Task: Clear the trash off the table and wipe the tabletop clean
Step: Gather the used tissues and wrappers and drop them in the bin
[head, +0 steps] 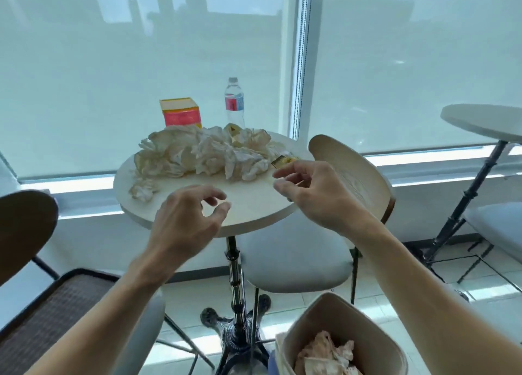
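Head view, left hand: the left hand (187, 219) hovers over the near edge of the worktop (254, 202), fingers loosely curled and apart, holding nothing; it looks poised to gather paper.
Head view, right hand: the right hand (308, 188) reaches toward a small yellow wrapper (284, 159) at 3 o'clock on the worktop, thumb and fingers parted and not clearly closed on it; whether they touch it I cannot tell.
Trash: a heap of crumpled tissue (203, 154) covers the worktop's far half, from 9 to 2 o'clock; one stray wad (141, 191) lies at 8 o'clock.
Bin: an open bin (339, 338) stands on the floor under the right forearm, some paper already inside, probably set close for short drops.
Far edge: a yellow-and-pink box (180, 111) at 11 o'clock, a water bottle (234, 101) at 12.
Room: round pedestal worktop, chairs either side, shaded windows behind.
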Tool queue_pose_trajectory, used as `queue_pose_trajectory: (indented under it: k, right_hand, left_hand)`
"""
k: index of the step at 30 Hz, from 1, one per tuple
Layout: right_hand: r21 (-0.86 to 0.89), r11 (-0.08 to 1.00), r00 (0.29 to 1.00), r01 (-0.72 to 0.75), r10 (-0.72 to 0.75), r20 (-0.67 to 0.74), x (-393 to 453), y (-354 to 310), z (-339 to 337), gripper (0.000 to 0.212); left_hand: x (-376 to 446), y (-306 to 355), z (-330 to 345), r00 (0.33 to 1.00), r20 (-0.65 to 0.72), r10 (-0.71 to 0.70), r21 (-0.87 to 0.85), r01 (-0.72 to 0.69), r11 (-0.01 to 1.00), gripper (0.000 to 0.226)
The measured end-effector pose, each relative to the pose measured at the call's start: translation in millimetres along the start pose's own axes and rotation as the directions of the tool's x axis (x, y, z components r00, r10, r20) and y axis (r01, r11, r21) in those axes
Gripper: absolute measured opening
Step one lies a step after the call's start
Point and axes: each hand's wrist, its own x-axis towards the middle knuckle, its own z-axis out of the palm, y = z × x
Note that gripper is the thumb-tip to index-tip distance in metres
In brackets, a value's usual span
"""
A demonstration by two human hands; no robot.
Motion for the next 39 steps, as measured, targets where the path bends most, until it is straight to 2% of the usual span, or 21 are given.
queue_pose_trajectory:
  k: [3, 9, 14, 20, 23, 25, 29, 32, 35, 39]
  right_hand:
    - [-0.014, 0.998, 0.999, 0.054, -0.054, 0.000, 24.4, -17.7, 13.1, 0.011]
    - [-0.078, 0.989, 0.992, 0.126, -0.125, 0.027, 63.8, -42.7, 40.8, 0.011]
    - [-0.139, 0.985, 0.994, 0.105, -0.099, 0.051, 95.0, -47.5, 67.8, 0.016]
    - [-0.296, 0.954, 0.993, 0.041, -0.006, 0.118, 127.7, -40.6, 101.9, 0.054]
    - [-0.398, 0.916, 0.995, 0.044, -0.005, 0.099, 142.0, -35.3, 120.7, 0.068]
    - [-0.449, 0.893, 0.996, 0.038, 0.003, 0.091, 147.9, -36.6, 129.3, 0.070]
    - [-0.504, 0.863, 0.999, -0.022, 0.036, 0.017, 159.3, -41.3, 142.0, 0.067]
    - [-0.527, 0.848, 0.999, -0.048, 0.034, -0.036, 165.7, -40.5, 145.7, 0.052]
    - [-0.490, 0.871, 0.993, -0.049, -0.009, -0.116, 171.0, -40.5, 145.2, 0.030]
    - [-0.387, 0.922, 0.968, -0.012, -0.086, -0.236, 173.9, -50.0, 138.9, 0.020]
  left_hand:
    - [17.8, -27.0, -12.4, 0.997, -0.065, -0.052, 0.064, 0.056, 0.996, 0.017]
    - [47.7, -85.1, -29.8, 0.988, -0.109, -0.114, 0.237, 0.137, 0.962, 0.023]
    - [64.8, -124.2, -43.9, 0.973, 0.068, -0.221, 0.266, 0.196, 0.944, 0.036]
    - [76.2, -145.1, -48.6, 0.960, 0.200, -0.196, 0.163, 0.165, 0.973, 0.032]
    - [79.5, -149.7, -48.4, 0.971, 0.182, -0.154, 0.127, 0.132, 0.983, 0.028]
    - [80.9, -152.1, -47.6, 0.980, 0.156, -0.125, 0.101, 0.110, 0.989, 0.025]
    - [82.7, -156.9, -48.0, 0.994, 0.097, -0.050, 0.057, 0.045, 0.997, 0.022]
    - [83.9, -157.8, -48.4, 0.998, 0.060, -0.027, 0.025, 0.026, 0.999, 0.021]
    - [84.6, -156.9, -48.3, 0.999, 0.042, -0.003, -0.018, 0.004, 1.000, 0.021]
    - [84.8, -153.7, -48.3, 0.999, 0.045, 0.021, -0.070, -0.018, 0.997, 0.020]
